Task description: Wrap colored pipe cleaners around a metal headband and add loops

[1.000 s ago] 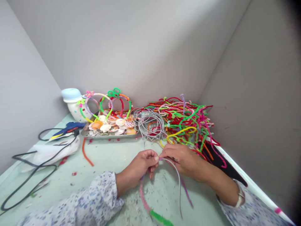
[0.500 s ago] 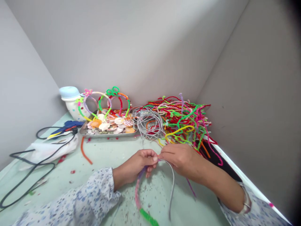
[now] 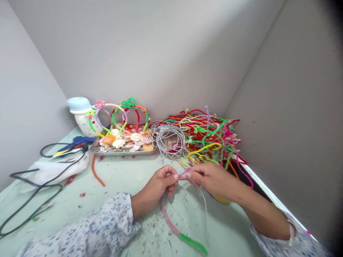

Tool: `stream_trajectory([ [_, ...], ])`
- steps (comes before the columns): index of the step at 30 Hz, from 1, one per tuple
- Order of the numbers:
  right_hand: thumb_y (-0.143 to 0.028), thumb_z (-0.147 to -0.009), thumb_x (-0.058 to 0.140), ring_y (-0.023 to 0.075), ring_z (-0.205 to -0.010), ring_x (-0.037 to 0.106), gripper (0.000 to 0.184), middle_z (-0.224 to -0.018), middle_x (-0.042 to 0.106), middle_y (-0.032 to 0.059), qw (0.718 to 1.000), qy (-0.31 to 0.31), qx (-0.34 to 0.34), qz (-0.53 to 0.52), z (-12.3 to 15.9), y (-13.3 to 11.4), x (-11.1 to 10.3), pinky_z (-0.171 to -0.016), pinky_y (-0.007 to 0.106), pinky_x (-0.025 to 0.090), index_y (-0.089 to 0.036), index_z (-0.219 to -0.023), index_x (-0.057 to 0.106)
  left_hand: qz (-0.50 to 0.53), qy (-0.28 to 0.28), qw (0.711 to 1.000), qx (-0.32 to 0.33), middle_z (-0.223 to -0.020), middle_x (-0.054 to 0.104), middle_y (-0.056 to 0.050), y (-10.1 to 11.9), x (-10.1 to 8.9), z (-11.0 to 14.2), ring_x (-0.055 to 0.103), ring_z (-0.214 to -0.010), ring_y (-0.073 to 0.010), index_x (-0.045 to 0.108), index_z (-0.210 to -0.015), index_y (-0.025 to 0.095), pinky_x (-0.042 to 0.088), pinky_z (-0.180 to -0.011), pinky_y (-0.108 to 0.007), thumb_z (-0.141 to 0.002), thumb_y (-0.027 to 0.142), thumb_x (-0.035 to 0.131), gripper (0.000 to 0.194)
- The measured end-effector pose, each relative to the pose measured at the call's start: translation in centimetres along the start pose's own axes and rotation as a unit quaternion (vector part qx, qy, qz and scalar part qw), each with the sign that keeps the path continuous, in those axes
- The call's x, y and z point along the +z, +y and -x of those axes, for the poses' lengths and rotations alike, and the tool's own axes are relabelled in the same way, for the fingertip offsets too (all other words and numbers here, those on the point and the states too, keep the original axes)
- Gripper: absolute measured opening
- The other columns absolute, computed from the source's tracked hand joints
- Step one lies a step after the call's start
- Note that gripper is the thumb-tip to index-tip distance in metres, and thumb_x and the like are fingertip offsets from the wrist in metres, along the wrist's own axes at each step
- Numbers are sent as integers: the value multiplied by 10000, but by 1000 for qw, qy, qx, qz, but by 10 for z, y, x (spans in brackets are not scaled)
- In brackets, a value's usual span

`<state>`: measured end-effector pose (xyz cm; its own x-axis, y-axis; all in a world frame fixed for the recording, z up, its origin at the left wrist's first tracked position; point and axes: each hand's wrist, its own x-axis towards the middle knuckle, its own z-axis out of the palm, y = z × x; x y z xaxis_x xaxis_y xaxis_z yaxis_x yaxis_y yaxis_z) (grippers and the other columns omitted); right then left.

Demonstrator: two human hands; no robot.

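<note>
My left hand (image 3: 160, 184) pinches a wire band (image 3: 171, 223) wrapped in fuzzy purple, pink and green, its green end curving down toward the near edge. Thumb and fingers of my right hand (image 3: 214, 180) are closed on a purple pipe cleaner (image 3: 184, 172), stretched across the small gap between both hands. Out of that gap a bare grey wire (image 3: 205, 205) bends down to the right. A yellow fuzzy strand (image 3: 222, 201) shows partly under my right hand; its other end is hidden.
Behind my hands are a metal tray (image 3: 123, 153) of shells, several fuzzy headbands (image 3: 146, 117), a wire coil (image 3: 171, 139) and a heap of pipe cleaners (image 3: 214, 132). A black cable (image 3: 32, 182), a blue tool (image 3: 77, 142) and a white container (image 3: 87, 121) occupy the left.
My right hand has shifted slightly right, exposing the purple strand between the hands. The band's green end has swung right, as has the bare wire. Yellow now shows under my right hand.
</note>
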<state>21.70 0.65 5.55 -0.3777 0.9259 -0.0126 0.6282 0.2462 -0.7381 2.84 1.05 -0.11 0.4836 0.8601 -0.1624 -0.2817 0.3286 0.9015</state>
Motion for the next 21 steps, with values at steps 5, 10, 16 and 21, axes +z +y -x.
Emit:
stream_trajectory([
  [5,-429,-877,473,122,-478,532,370,-535,601,-8,982,-57,95,-155,-5,5,18,-456,224,364,-186,-633,607,4,2,1000,-4,-571,443,65,2,1,1,352,-454,-55,483,-769,178,325,-396,-167,-741,305,670,228],
  [10,-430,-864,489,97,-433,462,349,-509,553,-25,967,3,118,-224,-11,11,30,-438,213,330,-177,-633,553,10,3,1000,-15,-555,370,84,4,0,2,268,-437,-42,472,-769,180,189,-382,-162,-755,283,653,208],
  [16,-363,-853,490,107,-460,444,309,-500,513,-36,972,95,85,-196,-12,6,41,-474,230,335,-183,-604,518,-10,13,999,-34,-556,380,81,5,1,1,247,-419,-36,477,-762,181,124,-381,-178,-779,328,627,210],
  [21,-349,-857,491,117,-473,433,302,-501,471,-47,975,152,56,-149,-10,7,47,-480,238,328,-195,-598,501,-17,3,999,-50,-537,367,87,5,1,0,219,-398,-30,517,-773,174,107,-373,-182,-770,353,636,214],
])
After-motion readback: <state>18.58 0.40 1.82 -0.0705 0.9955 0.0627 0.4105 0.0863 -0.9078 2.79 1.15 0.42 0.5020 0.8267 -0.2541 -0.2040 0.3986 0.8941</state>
